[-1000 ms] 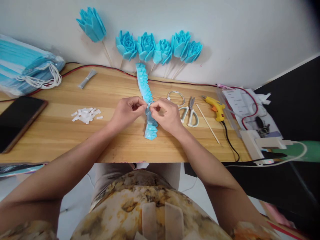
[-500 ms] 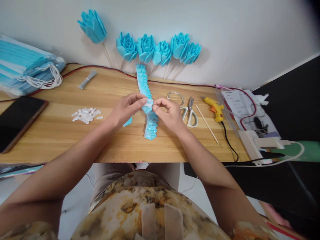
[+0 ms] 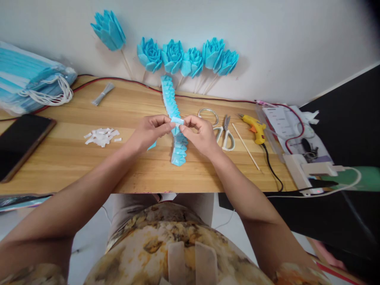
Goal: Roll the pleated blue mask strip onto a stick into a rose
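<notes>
Between my two hands is a small light-blue fabric piece (image 3: 177,120) with a white strip along it. My left hand (image 3: 152,132) pinches its left side, thumb against fingers. On the other side my right hand (image 3: 198,132) pinches the right edge. Beneath and behind them runs a long row of overlapping folded blue petals (image 3: 170,97), with its near end (image 3: 179,153) towards the table's front edge. A loose blue piece (image 3: 152,146) lies partly hidden by my left hand. White cut strips (image 3: 102,137) are heaped to the left.
Several blue fabric flowers (image 3: 173,56) on sticks lean on the wall. Rightward lie a tape roll (image 3: 208,116), scissors (image 3: 227,132), a wooden stick (image 3: 246,146), a yellow glue gun (image 3: 255,128) and a power strip (image 3: 298,174). A phone (image 3: 23,144) and bagged masks (image 3: 32,81) are left.
My right hand has come slightly closer to the left and now grips the right edge of the blue piece. The piece's upper part appears folded towards the white strip.
</notes>
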The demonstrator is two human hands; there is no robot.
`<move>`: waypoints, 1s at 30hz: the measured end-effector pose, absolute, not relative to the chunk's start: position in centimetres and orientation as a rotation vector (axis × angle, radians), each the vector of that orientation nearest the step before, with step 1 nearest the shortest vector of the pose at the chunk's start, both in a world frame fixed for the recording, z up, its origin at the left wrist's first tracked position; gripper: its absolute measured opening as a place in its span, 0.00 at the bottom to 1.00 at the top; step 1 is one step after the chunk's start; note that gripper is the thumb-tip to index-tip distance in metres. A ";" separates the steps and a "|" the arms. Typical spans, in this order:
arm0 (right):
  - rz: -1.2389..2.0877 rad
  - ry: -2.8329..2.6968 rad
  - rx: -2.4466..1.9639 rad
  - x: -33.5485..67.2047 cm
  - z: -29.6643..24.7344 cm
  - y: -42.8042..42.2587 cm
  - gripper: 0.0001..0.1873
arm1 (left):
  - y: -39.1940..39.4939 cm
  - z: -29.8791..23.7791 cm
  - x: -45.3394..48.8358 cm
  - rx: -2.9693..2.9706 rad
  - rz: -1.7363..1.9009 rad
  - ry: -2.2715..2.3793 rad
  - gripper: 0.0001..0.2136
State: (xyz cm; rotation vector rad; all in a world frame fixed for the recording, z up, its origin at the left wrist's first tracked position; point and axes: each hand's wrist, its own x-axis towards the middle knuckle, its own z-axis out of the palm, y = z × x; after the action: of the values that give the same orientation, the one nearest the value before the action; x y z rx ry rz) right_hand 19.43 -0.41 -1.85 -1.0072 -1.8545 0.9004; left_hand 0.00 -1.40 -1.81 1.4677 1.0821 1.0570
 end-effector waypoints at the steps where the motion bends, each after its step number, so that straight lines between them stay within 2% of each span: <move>1: 0.897 -1.850 -1.003 19.4 -1.8 -0.4 0.12 | -1.4 -1.8 0.0 1.473 1.059 1.072 0.15; 8: 0.866 -1.847 -1.023 19.5 -1.7 -0.4 0.11 | -1.0 -2.2 0.0 1.330 1.146 0.970 0.16; 15: 0.833 -1.887 -1.018 19.4 -1.7 -0.5 0.09 | -1.1 -2.0 -0.3 1.443 1.099 1.107 0.10; 25: 0.831 -1.857 -1.069 19.8 -2.2 0.1 0.07 | -0.7 -2.4 -0.5 1.419 1.089 1.141 0.10; 30: 0.560 -1.736 -1.040 19.6 -2.4 -0.3 0.07 | -0.9 -2.4 -0.5 1.445 1.118 1.169 0.08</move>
State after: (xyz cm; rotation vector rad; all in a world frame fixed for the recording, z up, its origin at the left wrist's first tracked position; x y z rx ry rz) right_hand 19.65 -0.28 -2.36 -1.0403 -1.7361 0.5597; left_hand -0.46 -0.88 -2.40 1.4448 1.1690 1.1178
